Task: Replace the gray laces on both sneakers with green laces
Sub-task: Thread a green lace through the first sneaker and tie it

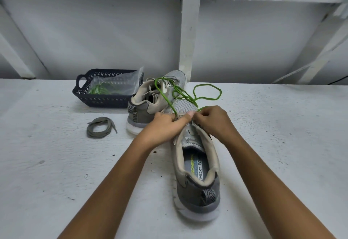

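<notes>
Two hands met at the far eyelets of the near sneaker (pixel 197 191): your left hand (pixel 165 125) and right hand (pixel 212 122) each pinched the green lace (pixel 163 97), whose slack draped the far sneaker (pixel 143 105) and could have snagged when pulled.

The near sneaker (pixel 197 144) is coloured light gray at the mesh toe, beige along the collar and darker gray at the heel, where a black-and-white zigzag pattern is carried. Its insole (pixel 197 165) is printed pale blue with lime-green and black lettering, and its sole is white. The same beige, gray and zigzag scheme is shown by the far sneaker (pixel 145 101). A bright green lace (pixel 207 98) is looped across both. To the left, an olive-gray lace (pixel 99 130) is coiled. At far left, a dark navy basket (pixel 101 100) is patterned with diamond-shaped openwork, and green laces (pixel 98 89) show through a clear bag (pixel 120 80). The table (pixel 56 163) is painted white and speckled with dark marks.
</notes>
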`<state>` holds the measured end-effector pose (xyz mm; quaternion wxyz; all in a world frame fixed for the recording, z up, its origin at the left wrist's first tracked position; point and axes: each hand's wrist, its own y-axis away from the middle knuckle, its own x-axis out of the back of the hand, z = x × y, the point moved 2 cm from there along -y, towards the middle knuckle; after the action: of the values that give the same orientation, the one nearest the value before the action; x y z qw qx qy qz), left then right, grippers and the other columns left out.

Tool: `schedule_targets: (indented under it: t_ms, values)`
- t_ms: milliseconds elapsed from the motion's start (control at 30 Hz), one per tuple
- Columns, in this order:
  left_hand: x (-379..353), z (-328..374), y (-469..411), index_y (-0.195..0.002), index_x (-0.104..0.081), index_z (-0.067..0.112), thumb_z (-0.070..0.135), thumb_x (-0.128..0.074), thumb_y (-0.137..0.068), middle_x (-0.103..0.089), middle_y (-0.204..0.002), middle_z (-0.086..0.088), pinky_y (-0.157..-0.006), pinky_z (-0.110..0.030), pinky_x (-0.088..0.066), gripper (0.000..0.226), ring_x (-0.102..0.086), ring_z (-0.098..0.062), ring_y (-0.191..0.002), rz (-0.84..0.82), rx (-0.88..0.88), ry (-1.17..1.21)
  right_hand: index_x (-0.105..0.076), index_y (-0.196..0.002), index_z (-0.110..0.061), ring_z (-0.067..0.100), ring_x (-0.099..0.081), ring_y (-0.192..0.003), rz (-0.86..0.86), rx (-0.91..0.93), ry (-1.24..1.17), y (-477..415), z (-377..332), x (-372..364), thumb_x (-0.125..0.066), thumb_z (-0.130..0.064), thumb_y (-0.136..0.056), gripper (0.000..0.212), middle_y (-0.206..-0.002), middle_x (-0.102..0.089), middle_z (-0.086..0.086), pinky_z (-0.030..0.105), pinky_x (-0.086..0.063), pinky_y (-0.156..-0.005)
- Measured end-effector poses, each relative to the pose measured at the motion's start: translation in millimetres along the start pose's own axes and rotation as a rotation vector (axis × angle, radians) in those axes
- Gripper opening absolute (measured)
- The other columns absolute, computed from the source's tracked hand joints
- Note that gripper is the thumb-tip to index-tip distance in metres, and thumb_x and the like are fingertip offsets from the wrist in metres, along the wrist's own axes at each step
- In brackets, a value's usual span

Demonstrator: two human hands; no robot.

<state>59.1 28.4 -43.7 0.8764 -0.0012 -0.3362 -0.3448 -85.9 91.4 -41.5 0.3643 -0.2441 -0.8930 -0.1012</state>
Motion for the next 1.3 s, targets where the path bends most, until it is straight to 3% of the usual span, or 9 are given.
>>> schedule_targets:
  t_ms: [100,200,333,533,667,767,867,1000,1300]
  values:
    - [-0.8,1.7,4.0,-0.103,-0.062,0.022,0.071,-0.047,-0.056,-0.039,-0.130,-0.012,-0.088,-0.041,-0.052,0.070,-0.051,-0.028,-0.114,-0.036,0.065,0.118,-0.066,-0.069,-0.002,0.011,-0.041,-0.047,-0.184,-0.005,0.056,-2.6,-6.5,7.6,-0.066,-0.042,-0.084,0.042,-0.053,-0.050,0.002,0.021,-0.032,-0.047]
    - [-0.5,1.2,3.3,-0.072,-0.057,0.021,0.044,-0.048,-0.078,-0.048,-0.110,-0.018,-0.072,-0.034,-0.049,0.025,-0.052,-0.028,-0.101,0.025,0.099,0.284,-0.070,-0.076,0.000,0.016,-0.049,-0.058,-0.288,-0.053,-0.007,-6.3,-10.6,13.9,-0.073,-0.032,-0.079,0.033,-0.063,-0.055,0.010,0.027,-0.044,-0.060]
    - [-1.1,-7.1,6.0,-0.065,-0.045,0.017,0.025,-0.040,-0.091,-0.048,-0.084,-0.012,-0.072,-0.035,-0.045,0.028,-0.050,-0.025,-0.085,0.110,0.083,0.366,-0.070,-0.078,0.003,0.020,-0.058,-0.063,-0.302,-0.017,0.093,-8.8,-21.6,18.7,-0.067,-0.010,-0.079,0.014,-0.074,-0.063,0.017,0.032,-0.053,-0.065]
    - [-2.8,-7.8,14.2,-0.071,-0.048,0.013,0.025,-0.030,-0.097,-0.056,-0.080,-0.010,-0.052,-0.020,-0.041,0.034,-0.052,-0.019,-0.072,0.121,0.079,0.457,-0.052,-0.093,-0.007,0.022,-0.054,-0.079,-0.327,0.155,0.451,-8.0,-45.8,20.0,-0.062,-0.012,-0.082,0.015,-0.090,-0.057,0.007,0.024,-0.040,-0.054]
    - [-4.6,-8.8,14.4,-0.072,-0.049,0.013,0.024,-0.032,-0.094,-0.054,-0.075,-0.010,-0.061,-0.027,-0.040,0.030,-0.051,-0.021,-0.071,0.151,0.102,0.520,-0.063,-0.088,-0.002,0.023,-0.062,-0.071,-0.434,0.216,0.690,-12.4,-59.9,10.5,-0.069,-0.020,-0.080,0.021,-0.080,-0.064,0.010,0.026,-0.047,-0.053]
    - [-7.0,-12.3,12.8,-0.073,-0.051,0.013,0.023,-0.032,-0.094,-0.055,-0.072,-0.009,-0.063,-0.029,-0.041,0.031,-0.052,-0.022,-0.069,0.161,0.121,0.540,-0.047,-0.064,-0.007,0.022,-0.050,-0.068,-0.436,0.235,0.815,-11.1,-63.1,2.4,-0.073,-0.020,-0.077,0.031,-0.062,-0.045,0.002,0.024,-0.036,-0.047]
    - [-8.5,-14.0,12.9,-0.072,-0.051,0.013,0.022,-0.030,-0.094,-0.052,-0.075,-0.013,-0.070,-0.034,-0.034,0.032,-0.047,-0.022,-0.075,0.161,0.099,0.523,-0.055,-0.080,-0.004,0.027,-0.054,-0.080,-0.398,0.272,0.860,-10.0,-60.7,-3.3,-0.061,-0.006,-0.081,0.006,-0.071,-0.049,0.007,0.027,-0.037,-0.055]
    - [-8.8,-14.6,12.3,-0.058,-0.046,0.018,0.016,-0.028,-0.096,-0.051,-0.059,-0.003,-0.068,-0.032,-0.034,0.042,-0.046,-0.021,-0.064,0.185,0.084,0.554,-0.059,-0.103,0.003,0.032,-0.059,-0.100,-0.341,0.332,0.897,-8.2,-59.9,-10.6,-0.043,0.001,-0.089,0.022,-0.107,-0.060,0.019,0.030,-0.038,-0.069]
    - [-10.4,-17.2,9.9,-0.069,-0.058,0.023,0.018,-0.030,-0.094,-0.051,-0.052,0.002,-0.062,-0.031,-0.034,0.039,-0.047,-0.018,-0.061,0.152,0.119,0.611,-0.058,-0.114,0.000,0.033,-0.058,-0.105,-0.308,0.375,1.051,-3.8,-59.7,-12.7,-0.042,0.003,-0.091,0.028,-0.117,-0.057,0.017,0.031,-0.040,-0.071]
